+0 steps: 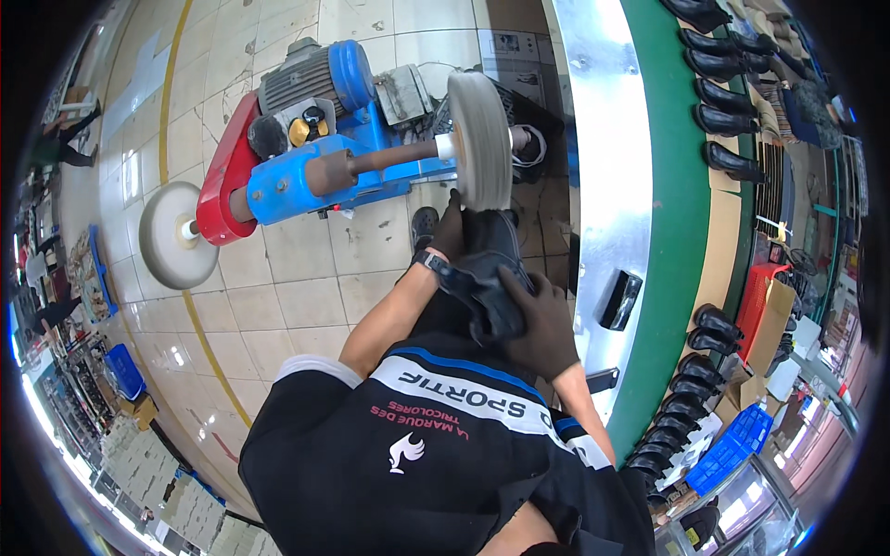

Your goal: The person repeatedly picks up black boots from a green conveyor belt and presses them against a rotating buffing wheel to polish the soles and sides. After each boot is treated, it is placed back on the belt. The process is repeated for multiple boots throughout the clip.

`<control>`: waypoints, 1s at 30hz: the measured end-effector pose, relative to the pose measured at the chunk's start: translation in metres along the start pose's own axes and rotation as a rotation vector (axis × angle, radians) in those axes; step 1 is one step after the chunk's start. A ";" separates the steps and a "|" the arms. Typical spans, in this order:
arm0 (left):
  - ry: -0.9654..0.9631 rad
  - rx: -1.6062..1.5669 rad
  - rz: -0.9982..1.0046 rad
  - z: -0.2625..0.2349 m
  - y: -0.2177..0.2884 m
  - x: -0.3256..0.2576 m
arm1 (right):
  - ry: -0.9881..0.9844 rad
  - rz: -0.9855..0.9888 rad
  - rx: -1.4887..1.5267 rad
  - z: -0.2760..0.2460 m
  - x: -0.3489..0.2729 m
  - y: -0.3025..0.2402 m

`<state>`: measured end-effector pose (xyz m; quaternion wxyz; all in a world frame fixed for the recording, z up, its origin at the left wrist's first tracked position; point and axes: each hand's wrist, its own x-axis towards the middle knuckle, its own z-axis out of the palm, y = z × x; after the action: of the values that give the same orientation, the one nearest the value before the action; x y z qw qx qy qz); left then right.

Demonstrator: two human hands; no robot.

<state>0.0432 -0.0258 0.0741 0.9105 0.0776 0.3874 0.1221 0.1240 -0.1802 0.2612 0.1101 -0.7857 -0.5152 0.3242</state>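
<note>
Just below the grey wheel (pixel 482 141), a black shoe (pixel 493 258), gloved left hand (pixel 449 232) curled on its wheelward end, gloved right hand (pixel 540 322) closed round its far end, blue machine (pixel 286 185) left of the wheel.

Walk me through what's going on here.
A person in dark gloves holds a black boot in both hands, the left hand at its far end and the right hand nearer the body. The far end is at the lower edge of a grey wheel on a blue machine; whether they touch is hard to tell. A pale second wheel sits at the machine's left end. More black shoes line the right side.
</note>
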 end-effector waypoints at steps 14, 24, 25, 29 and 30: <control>-0.401 -0.446 -0.172 -0.064 0.000 0.059 | -0.066 0.119 -0.009 0.053 0.076 0.014; 0.025 -0.175 0.110 -0.047 -0.030 0.081 | 0.130 0.677 1.632 0.075 0.032 0.080; 0.078 -0.221 0.086 -0.058 -0.032 0.094 | 0.102 0.742 1.783 0.078 0.051 0.077; 0.152 -0.343 -0.006 -0.135 -0.022 0.135 | -0.178 0.828 2.064 0.078 0.099 0.084; 0.180 -0.351 0.010 -0.158 -0.016 0.138 | -0.314 0.846 2.107 0.082 0.108 0.090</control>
<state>0.0239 0.0051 -0.1334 0.8711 -0.0919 0.4397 0.1987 0.1677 -0.1383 0.1101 0.5302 -0.3642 0.3097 0.7002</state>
